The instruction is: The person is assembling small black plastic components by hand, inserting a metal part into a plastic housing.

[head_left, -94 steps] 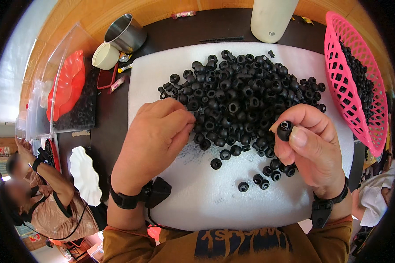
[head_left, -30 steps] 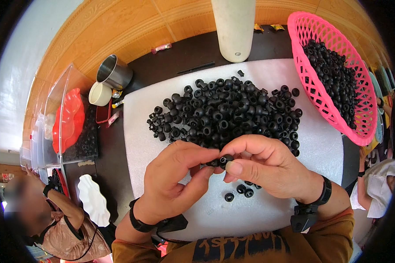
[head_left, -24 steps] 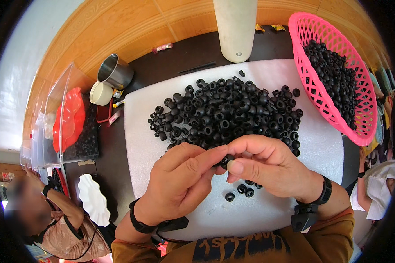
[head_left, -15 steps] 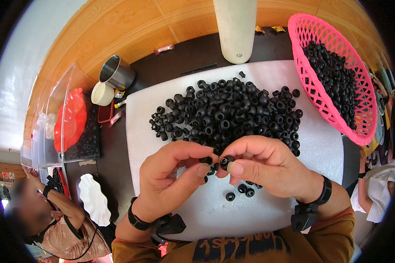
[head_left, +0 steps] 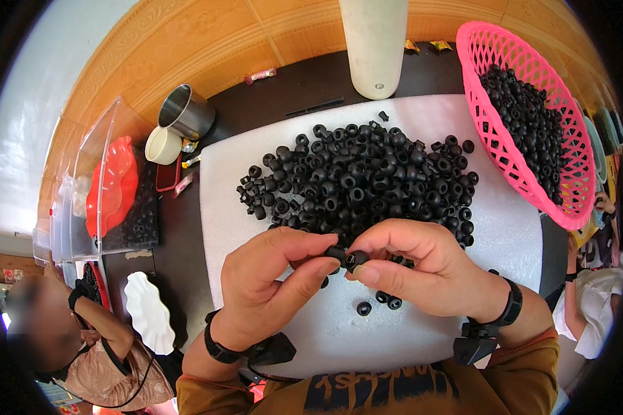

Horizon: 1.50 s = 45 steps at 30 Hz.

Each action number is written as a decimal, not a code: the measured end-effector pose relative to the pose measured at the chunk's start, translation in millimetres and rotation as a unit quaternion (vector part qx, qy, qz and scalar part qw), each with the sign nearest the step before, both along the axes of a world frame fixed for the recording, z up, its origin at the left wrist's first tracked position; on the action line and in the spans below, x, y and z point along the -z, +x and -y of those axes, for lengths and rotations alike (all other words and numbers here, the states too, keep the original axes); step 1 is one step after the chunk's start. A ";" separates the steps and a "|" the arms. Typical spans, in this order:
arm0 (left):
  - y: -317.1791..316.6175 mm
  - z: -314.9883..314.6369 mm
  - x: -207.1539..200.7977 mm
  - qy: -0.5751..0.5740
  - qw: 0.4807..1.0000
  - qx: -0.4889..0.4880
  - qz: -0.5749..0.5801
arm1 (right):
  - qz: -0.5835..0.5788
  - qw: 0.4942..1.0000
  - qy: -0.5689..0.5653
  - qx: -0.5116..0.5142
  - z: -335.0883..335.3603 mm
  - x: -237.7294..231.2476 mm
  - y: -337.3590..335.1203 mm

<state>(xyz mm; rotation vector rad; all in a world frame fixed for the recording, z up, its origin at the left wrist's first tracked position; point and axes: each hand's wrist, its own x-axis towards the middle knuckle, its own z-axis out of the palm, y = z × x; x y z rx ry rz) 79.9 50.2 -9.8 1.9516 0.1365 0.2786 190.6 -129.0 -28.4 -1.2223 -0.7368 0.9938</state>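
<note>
My left hand pinches a small black plastic piece between thumb and forefinger. Facing it, my right hand grips a round black plastic bead with an opening in it. The two parts meet or nearly meet at my fingertips; whether one sits inside the other I cannot tell. Just beyond my hands lies a heap of black bead-like parts, some round with holes, some smaller and spool-shaped. A few loose beads rest nearer to me on the white foam sheet.
At the right stands a pink lattice basket full of black parts. A white cylinder, a steel cup and a cream cup line the back. A clear box and a white wavy dish are left. Other people sit on both sides.
My hands have brought the two black pieces closer together, the left one moving slightly right. The right-hand bead has tilted a little. The heap looks the same.
</note>
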 end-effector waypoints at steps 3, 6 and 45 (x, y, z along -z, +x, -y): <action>1.4 -0.2 -0.4 0.059 0.998 0.014 0.020 | 0.062 0.998 0.003 0.010 0.1 -1.6 0.7; 3.1 -0.1 -0.5 0.108 0.993 0.025 0.033 | 0.124 0.992 0.008 0.030 -0.8 -2.7 1.0; 6.9 17.4 -10.7 0.312 0.932 0.055 0.178 | 0.407 0.901 0.088 0.116 0.1 -0.8 1.7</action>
